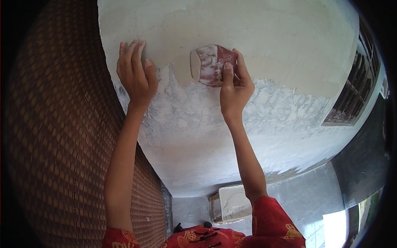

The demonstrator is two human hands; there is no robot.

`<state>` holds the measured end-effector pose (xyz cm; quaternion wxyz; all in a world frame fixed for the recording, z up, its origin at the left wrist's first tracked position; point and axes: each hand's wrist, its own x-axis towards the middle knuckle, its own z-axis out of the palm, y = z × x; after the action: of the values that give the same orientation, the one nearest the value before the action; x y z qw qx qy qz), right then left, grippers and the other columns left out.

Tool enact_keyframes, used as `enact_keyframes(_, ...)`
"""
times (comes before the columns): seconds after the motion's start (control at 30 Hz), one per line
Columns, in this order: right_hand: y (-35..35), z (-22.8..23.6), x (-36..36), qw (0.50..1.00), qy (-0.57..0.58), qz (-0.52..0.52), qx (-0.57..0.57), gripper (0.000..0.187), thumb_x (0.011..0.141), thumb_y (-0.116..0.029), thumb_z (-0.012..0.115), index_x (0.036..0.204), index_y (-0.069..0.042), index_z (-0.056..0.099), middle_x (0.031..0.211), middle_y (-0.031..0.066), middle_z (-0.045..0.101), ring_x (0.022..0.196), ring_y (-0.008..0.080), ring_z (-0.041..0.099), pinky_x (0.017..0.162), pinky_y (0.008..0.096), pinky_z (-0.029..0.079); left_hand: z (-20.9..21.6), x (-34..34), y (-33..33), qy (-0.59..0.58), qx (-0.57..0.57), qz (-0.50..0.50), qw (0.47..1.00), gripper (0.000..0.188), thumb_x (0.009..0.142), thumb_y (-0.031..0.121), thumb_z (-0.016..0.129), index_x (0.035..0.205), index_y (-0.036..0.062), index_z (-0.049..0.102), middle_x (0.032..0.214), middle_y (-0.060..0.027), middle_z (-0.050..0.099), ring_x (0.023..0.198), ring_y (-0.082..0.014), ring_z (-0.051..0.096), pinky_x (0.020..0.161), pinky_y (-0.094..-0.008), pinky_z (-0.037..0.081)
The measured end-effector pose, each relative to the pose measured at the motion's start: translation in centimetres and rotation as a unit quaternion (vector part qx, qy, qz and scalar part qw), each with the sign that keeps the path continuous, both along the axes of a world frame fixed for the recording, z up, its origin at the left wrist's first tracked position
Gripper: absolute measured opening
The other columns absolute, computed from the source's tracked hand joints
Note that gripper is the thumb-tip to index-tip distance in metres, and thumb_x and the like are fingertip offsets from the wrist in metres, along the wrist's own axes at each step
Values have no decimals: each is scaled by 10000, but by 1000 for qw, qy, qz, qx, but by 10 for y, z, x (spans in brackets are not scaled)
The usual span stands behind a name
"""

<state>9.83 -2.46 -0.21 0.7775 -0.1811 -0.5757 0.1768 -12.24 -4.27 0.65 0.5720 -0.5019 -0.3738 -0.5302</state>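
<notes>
My right hand (236,89) grips a flat dark-red putty spreader (225,56) by its right end, thumb on top and fingers along the far side. White putty is smeared over the spreader's face, with a cream band at its left edge. The blade lies against the wall (264,33), where the smooth cream coat meets a rougher white and grey patch (186,103). Near the wall's left edge, my left hand (137,78) is raised with its fingers apart and holds nothing. Whether its fingertips touch the wall, I cannot tell.
A brown woven panel (62,103) runs along the left, beside the wall's corner. At the right is a barred window opening (351,87). Below, a pale, stained stool or small table (235,202) stands on the grey tiled floor (297,198), close to my body.
</notes>
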Motion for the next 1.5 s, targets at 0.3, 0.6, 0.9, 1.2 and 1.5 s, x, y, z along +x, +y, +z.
enact_keyframes(0.3, 5, 6, 131, 973, 154, -171, 28, 397, 991, -63, 513, 1375, 34, 485, 1203, 213, 626, 999, 246, 676, 845, 359, 612, 3, -2, -3, 15, 12, 6, 1000, 406, 978, 227, 423, 1320, 47, 548, 1352, -107, 538, 1353, -372, 415, 1076, -489, 321)
enact_keyframes(0.6, 1, -7, 14, 999, 0, -39, 33, 372, 957, -32, 595, 1327, 1, 576, 1133, 173, 693, 1037, 140, 642, 867, 270, 508, -1, -3, 2, 3, 7, -4, 1000, 415, 993, 237, 409, 1327, 25, 534, 1369, -129, 519, 1363, -387, 396, 1091, -491, 302)
enact_keyframes(0.9, 18, 7, 151, 976, 197, -91, -17, 419, 983, -51, 528, 1379, 71, 467, 1258, 215, 602, 1070, 235, 646, 898, 330, 568, 2, 4, -2, 1, 6, -1, 1000, 413, 987, 244, 409, 1323, 47, 548, 1365, -111, 528, 1363, -374, 403, 1083, -487, 310)
enact_keyframes(1.2, 27, -12, 93, 988, 145, -20, -53, 415, 983, -43, 536, 1381, 61, 480, 1284, 195, 597, 1097, 198, 621, 901, 297, 533, -3, -4, -4, -6, -7, 14, 1000, 418, 998, 222, 398, 1327, -4, 523, 1372, -156, 502, 1364, -403, 386, 1098, -499, 299)
enact_keyframes(1.5, -17, -12, 36, 999, 27, -17, 27, 369, 969, -36, 571, 1335, 10, 557, 1123, 162, 684, 967, 191, 682, 761, 270, 555, -1, -3, -2, -5, 7, 1, 1000, 412, 974, 227, 421, 1319, 40, 548, 1361, -115, 531, 1356, -371, 414, 1084, -490, 308)
